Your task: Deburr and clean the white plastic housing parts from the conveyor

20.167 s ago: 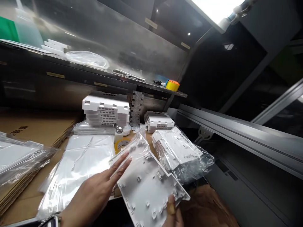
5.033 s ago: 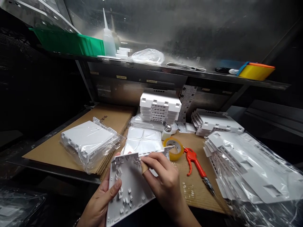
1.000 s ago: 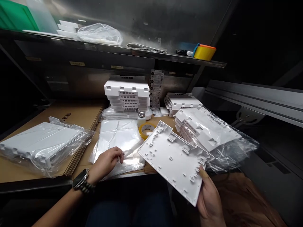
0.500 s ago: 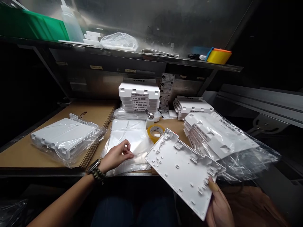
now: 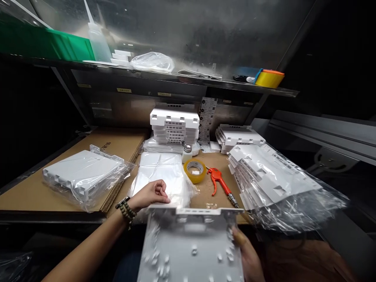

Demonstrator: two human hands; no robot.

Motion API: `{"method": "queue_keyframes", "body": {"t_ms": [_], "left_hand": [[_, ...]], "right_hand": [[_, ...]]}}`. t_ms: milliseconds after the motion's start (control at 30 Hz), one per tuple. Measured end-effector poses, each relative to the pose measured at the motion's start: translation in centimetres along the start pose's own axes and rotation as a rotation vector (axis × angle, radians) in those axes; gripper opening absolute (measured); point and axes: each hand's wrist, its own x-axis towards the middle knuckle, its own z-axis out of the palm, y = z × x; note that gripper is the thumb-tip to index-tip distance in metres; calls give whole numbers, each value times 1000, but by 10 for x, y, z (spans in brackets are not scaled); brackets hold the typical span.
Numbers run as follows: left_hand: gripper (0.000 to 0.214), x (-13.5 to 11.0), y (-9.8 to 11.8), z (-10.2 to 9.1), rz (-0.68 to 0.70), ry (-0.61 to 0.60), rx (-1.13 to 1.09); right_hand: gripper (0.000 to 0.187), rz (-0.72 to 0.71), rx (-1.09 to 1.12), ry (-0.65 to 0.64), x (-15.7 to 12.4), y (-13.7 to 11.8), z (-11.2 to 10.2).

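My right hand [image 5: 248, 252] grips the right edge of a white plastic housing [image 5: 190, 243], tilted in front of me with its inner side and small posts facing me. Part of the housing is blurred and runs out of the bottom of the view. My left hand [image 5: 151, 194] is closed in a pinch at the near edge of a stack of clear plastic bags [image 5: 160, 168], thumb and forefinger on the film of a bag. Just past the housing lie a roll of yellow tape [image 5: 194, 178] and an orange air blow gun [image 5: 219, 181].
Bagged white housings lie at left [image 5: 85, 168] on flat cardboard [image 5: 26, 196] and at right [image 5: 273, 172]. More housings [image 5: 174, 119] are stacked behind the bags, beside a small pump bottle [image 5: 187, 154]. A metal shelf [image 5: 217, 80] crosses above, holding a green bin [image 5: 70, 45].
The housing has swung left and down in my right hand, its slotted edge now facing away, uncovering the blow gun. My left hand has shifted slightly right, still pinching at the bags.
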Motion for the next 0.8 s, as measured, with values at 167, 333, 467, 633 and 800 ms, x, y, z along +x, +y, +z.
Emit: {"method": "queue_keyframes", "body": {"t_ms": [167,333,467,633,800], "left_hand": [[14,3,12,0,50,39,-133],[30,0,22,11,136,105,-125],[40,3,18,30,205,94,14],[33,6,15,22,317,134,320],[34,1,35,-12,402,370,662]], "right_hand": [[37,6,-40,-161,7,12,34],[44,21,-8,-251,25,20,58],[47,38,-89,-327,48,30,78],[51,78,-39,-274,67,40,81],[45,59,-73,-24,67,42,41]]}}
